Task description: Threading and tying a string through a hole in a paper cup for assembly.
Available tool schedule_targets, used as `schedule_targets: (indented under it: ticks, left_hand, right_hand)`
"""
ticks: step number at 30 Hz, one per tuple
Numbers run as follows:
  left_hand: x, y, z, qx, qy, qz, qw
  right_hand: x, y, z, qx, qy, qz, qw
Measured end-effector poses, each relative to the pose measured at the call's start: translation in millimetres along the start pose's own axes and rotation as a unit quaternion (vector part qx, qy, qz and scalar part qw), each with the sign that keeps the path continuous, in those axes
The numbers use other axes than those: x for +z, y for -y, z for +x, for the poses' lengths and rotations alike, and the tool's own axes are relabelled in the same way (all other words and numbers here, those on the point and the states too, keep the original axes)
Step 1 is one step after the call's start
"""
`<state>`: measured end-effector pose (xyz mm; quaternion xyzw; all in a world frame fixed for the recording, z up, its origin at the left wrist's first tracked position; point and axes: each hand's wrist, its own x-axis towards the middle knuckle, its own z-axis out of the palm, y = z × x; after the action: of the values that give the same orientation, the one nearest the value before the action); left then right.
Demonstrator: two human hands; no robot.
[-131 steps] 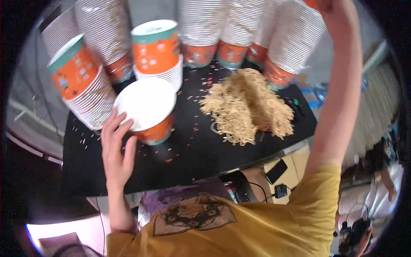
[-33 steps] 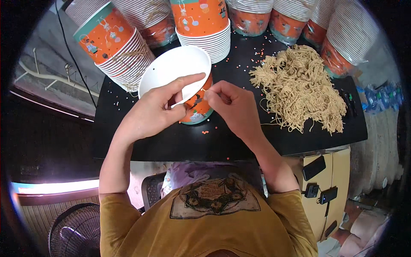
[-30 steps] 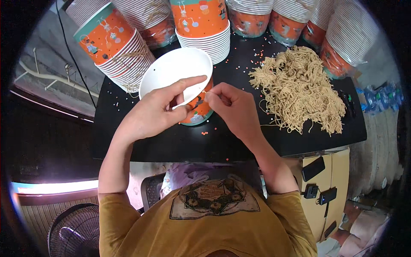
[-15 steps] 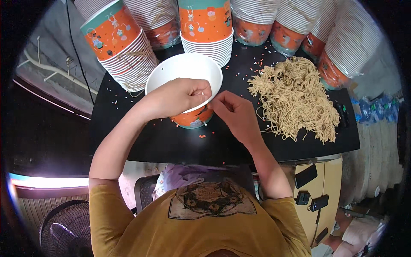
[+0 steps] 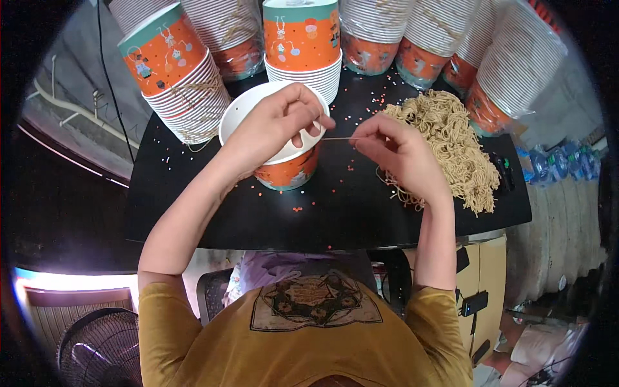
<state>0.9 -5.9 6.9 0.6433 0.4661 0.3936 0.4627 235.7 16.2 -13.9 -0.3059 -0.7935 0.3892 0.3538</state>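
Note:
A white-lined paper bucket (image 5: 287,174) with an orange printed outside stands upright on the black table in front of me. My left hand (image 5: 274,126) reaches across its mouth, fingers bent and apart near the right rim. Part of the rim and the inside are hidden behind it. A thin tan string (image 5: 336,138) runs nearly level from beside the bucket's right rim to my right hand (image 5: 400,151). Thumb and forefinger of that hand pinch the string, just left of a heap of tan strings (image 5: 474,171).
Nested stacks of similar buckets (image 5: 300,39) line the far side, some in clear plastic. Small red and white paper dots are scattered over the black table (image 5: 258,222). A fan (image 5: 97,348) stands at lower left. Plastic bottles (image 5: 561,164) lie beyond the right edge.
My right hand has moved right, away from the rim, drawing the string out straight. My left fingers have lifted and spread from their pinch at the rim.

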Motion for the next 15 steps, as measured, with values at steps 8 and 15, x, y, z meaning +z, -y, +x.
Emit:
schedule_targets:
  ticks: [8,15]
  left_hand:
    - [17.0,8.2,13.0,-0.013,0.029,0.040,0.999]
    - [8.5,1.5,7.8,-0.089,0.100,-0.066,0.989]
  right_hand:
    - [-5.5,16.9,28.7,-0.097,0.005,-0.070,0.993]
    - [6.3,-12.4,52.5,-0.124,-0.021,-0.054,0.991]
